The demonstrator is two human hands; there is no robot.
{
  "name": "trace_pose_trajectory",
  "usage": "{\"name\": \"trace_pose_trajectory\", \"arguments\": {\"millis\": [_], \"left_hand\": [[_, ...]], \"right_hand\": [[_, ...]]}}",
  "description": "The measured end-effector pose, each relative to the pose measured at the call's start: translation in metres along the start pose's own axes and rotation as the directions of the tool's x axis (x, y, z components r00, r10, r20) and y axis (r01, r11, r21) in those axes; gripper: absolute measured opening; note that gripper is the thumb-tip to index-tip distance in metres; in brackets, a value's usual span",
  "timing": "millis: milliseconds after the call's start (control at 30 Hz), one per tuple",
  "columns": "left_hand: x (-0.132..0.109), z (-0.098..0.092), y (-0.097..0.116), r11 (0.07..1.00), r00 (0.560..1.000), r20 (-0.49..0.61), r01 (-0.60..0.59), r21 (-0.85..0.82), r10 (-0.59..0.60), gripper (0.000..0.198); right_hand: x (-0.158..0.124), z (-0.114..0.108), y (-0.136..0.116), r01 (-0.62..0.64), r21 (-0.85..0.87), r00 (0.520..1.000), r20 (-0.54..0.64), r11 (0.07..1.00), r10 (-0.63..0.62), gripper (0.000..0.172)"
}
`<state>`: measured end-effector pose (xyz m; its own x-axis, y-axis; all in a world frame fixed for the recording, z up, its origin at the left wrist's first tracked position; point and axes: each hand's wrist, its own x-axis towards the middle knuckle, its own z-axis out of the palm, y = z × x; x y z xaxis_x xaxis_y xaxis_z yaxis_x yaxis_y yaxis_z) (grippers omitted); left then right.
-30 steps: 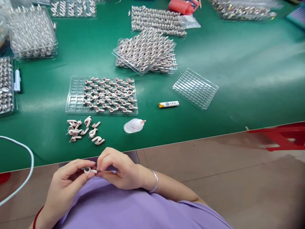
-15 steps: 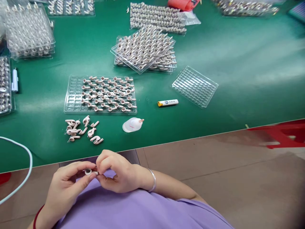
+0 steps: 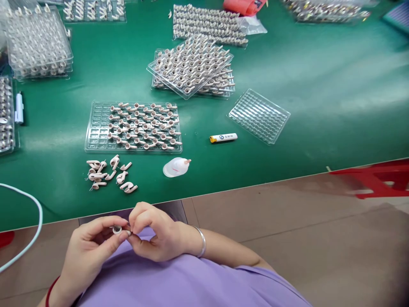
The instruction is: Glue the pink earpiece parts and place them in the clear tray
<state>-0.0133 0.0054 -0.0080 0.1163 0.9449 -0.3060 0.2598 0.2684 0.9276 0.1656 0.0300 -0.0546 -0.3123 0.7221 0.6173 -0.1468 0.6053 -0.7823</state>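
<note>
Green tabletop [image 3: 319, 85] | tiled floor [image 3: 303, 238] | left hand [image 3: 87, 249], right hand [image 3: 153, 234] pinching pale part [image 3: 117, 230]

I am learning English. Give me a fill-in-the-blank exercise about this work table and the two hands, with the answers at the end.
1. The left hand and the right hand pinch one small part between them, and the silver bracelet is on the ____ wrist.
2. The clear tray to the right of the lighter is ____.
3. The loose parts lie on the ____ table, just in front of the partly filled tray.
Missing words: right; empty; green.
</note>
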Motion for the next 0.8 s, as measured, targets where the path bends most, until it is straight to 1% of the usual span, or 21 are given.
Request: {"name": "trace_pose_trajectory", "arguments": {"millis": [100, 400, 600, 700, 800], "left_hand": [[0.0, -0.001, 0.0, 1.0, 1.0, -0.007, 0.001, 0.021, -0.001, 0.014], [0.001, 0.0, 0.0, 1.0, 1.0, -0.009, 0.024, -0.003, -0.024, 0.013], [-0.002, 0.008, 0.007, 0.998, 0.997, -0.067, 0.038, -0.045, -0.041, 0.01], [-0.003, 0.011, 0.01, 0.996, 0.995, -0.072, 0.059, -0.073, -0.064, 0.01], [-0.003, 0.012, 0.011, 0.993, 0.995, -0.055, 0.082, -0.086, -0.087, 0.01]], "right_hand": [[0.001, 0.0, -0.002, 0.01, -0.013, 1.0, -0.012, 1.0, -0.01, 0.026], [0.002, 0.0, 0.0, 0.035, -0.063, 0.999, 0.024, 0.997, -0.033, 0.025], [0.0, 0.002, 0.003, 0.104, -0.092, 0.995, 0.013, 0.99, -0.103, 0.028], [0.0, 0.003, 0.004, 0.085, -0.06, 0.996, 0.027, 0.995, -0.083, 0.03], [-0.002, 0.004, 0.004, 0.051, -0.055, 0.996, 0.074, 0.997, -0.047, 0.03]]}}
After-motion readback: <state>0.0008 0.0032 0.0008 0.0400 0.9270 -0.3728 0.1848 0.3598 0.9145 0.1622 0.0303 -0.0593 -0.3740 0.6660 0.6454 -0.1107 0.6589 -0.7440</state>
